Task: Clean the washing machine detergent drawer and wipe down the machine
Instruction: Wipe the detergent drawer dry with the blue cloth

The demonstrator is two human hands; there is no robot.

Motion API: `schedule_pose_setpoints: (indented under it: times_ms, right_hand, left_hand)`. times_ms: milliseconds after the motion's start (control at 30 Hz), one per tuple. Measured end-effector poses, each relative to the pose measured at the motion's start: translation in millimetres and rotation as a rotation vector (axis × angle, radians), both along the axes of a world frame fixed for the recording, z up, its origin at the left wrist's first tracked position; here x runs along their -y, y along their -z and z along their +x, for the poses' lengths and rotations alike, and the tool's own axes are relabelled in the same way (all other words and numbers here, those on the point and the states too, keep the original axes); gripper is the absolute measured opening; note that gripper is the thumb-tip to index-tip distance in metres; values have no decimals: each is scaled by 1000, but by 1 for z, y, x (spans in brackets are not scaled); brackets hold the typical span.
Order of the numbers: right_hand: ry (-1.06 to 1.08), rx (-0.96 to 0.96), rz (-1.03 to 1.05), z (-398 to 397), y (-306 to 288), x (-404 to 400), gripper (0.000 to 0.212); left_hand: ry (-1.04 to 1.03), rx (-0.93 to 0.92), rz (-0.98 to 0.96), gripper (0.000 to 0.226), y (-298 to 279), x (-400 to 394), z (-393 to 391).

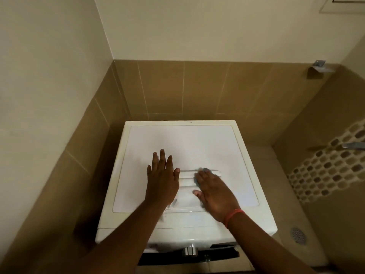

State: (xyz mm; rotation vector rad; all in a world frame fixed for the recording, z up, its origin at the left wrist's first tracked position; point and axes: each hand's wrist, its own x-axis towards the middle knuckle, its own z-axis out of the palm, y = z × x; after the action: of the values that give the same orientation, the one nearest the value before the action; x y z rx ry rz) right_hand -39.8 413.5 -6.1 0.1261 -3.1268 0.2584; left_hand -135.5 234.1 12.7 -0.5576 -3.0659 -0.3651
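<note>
A white washing machine stands in a tiled corner, seen from above. On its top lies the white detergent drawer, ribbed and blurred. My left hand rests flat with spread fingers on the machine top, touching the drawer's left side. My right hand, with an orange band at the wrist, presses a blue-grey cloth onto the drawer with nearly straight fingers. Most of the cloth is hidden under the palm.
The machine's silver dial and dark control panel show at the front edge. Tan tiled walls close in behind and on the left. To the right are a floor drain, a metal tap and a wall fixture.
</note>
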Motion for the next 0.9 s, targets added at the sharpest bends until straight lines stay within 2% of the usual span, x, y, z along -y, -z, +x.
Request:
schedule_pose_setpoints:
  times_ms: [100, 167, 267, 367, 467, 600, 667, 767, 900]
  right_hand:
    - [83, 20, 21, -1, 1, -7, 74]
    - [11, 18, 23, -15, 3, 16, 82]
    - [-198, -39, -13, -30, 4, 51, 62]
    - [-304, -68, -23, -31, -1, 31, 56]
    - [-266, -73, 65, -15, 6, -17, 59]
    - [-91, -65, 47, -13, 14, -24, 56]
    - [-128, -83, -14, -22, 15, 1, 54]
    - [-279, -95, -71, -32, 7, 25, 52]
    - [-299, -188, 42, -26, 11, -24, 48]
  left_hand:
    - [4, 11, 17, 65, -3, -1, 1]
    - [6, 32, 22, 72, -4, -2, 2]
    - [-15, 61, 11, 67, -3, -3, 1]
    - [-27, 81, 66, 74, -3, -2, -1]
    - [-30, 64, 115, 80, -1, -2, 0]
    - [-14, 89, 123, 69, -1, -9, 1]
    - [-4, 102, 110, 60, -1, -10, 1]
    - [-11, 108, 108, 58, -3, -10, 2]
    - [0, 91, 126, 73, -2, -8, 3]
